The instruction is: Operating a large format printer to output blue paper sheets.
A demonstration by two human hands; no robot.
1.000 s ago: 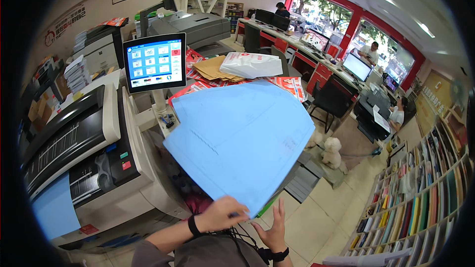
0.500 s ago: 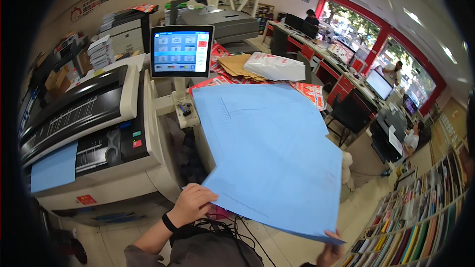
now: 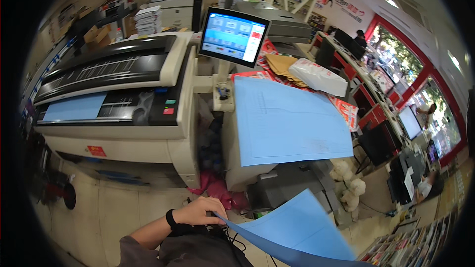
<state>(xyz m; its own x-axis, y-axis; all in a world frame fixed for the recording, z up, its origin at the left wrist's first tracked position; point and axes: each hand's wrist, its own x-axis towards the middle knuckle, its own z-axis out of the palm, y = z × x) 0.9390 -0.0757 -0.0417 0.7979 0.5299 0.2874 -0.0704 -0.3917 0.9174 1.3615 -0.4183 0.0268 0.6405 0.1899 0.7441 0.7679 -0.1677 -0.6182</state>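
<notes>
My left hand [image 3: 198, 211] pinches the near corner of a large light-blue sheet [image 3: 302, 232], which hangs low across the bottom of the view. My right hand is out of the picture. A second large blue sheet [image 3: 287, 118] with faint line drawings lies flat on the top of a white cabinet [image 3: 242, 168], right of a wide-format printer [image 3: 118, 89]. Another blue sheet [image 3: 74, 108] sits in the printer's front slot. A touchscreen [image 3: 232, 33] on a stand rises between the printer and the flat sheet.
Brown envelopes [image 3: 282, 64] and a white wrapped paper pack [image 3: 319, 76] lie behind the flat sheet. Copiers [image 3: 173, 10] stand at the back. A white fluffy toy [image 3: 349, 188] sits by the floor at right. Desks with monitors [image 3: 410, 121] and seated people line the red-framed windows.
The blue sheet I held up in front of me has come down. One blue sheet now lies flat on the cabinet, another hangs low from my left hand. My right hand has left the view.
</notes>
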